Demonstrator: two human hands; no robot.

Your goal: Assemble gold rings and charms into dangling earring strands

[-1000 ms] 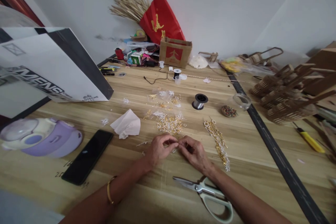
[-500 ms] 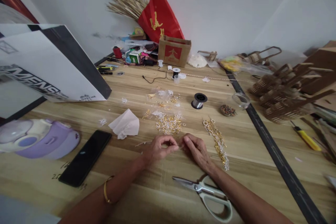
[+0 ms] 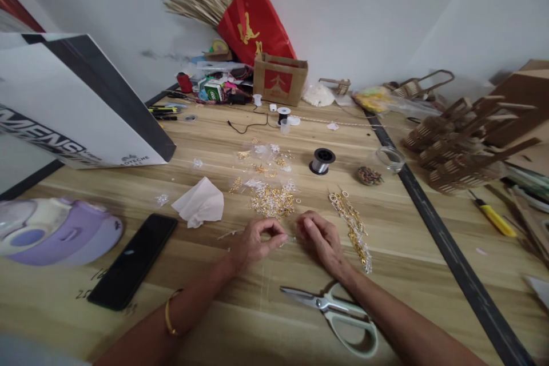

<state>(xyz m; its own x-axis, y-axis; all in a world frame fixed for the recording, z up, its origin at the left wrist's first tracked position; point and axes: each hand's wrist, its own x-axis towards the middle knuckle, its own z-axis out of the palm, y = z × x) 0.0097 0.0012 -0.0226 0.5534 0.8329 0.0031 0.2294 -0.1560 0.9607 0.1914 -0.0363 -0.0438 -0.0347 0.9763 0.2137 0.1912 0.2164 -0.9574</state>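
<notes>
My left hand (image 3: pixel 261 238) is pinched, thumb against forefinger, on a thin beaded strand (image 3: pixel 291 238). Small clear or silvery beads show just beyond its fingertips, and a thin strand trails from its far side. Close by on the right, my right hand (image 3: pixel 319 238) has its fingers curled together; whatever is in them is hidden. In front of both hands lies a loose pile of gold and silver beads (image 3: pixel 272 201). Finished-looking gold and silver strands (image 3: pixel 351 226) lie right of my right hand. White-handled scissors (image 3: pixel 330 311) rest beneath my right forearm, blades pointing left.
A spool of clear line (image 3: pixel 321 161) and a dish of dark beads (image 3: pixel 369 176) stand farther back. Leftward are a tissue (image 3: pixel 199 203), a phone (image 3: pixel 134 260) and a white box (image 3: pixel 86 103). Small woven baskets (image 3: pixel 458 148) and a yellow-handled tool (image 3: pixel 493 217) sit at right.
My hands have drawn slightly apart, and more of the beaded strand shows between them. The whole view has shifted a little, so things on the table appear farther left.
</notes>
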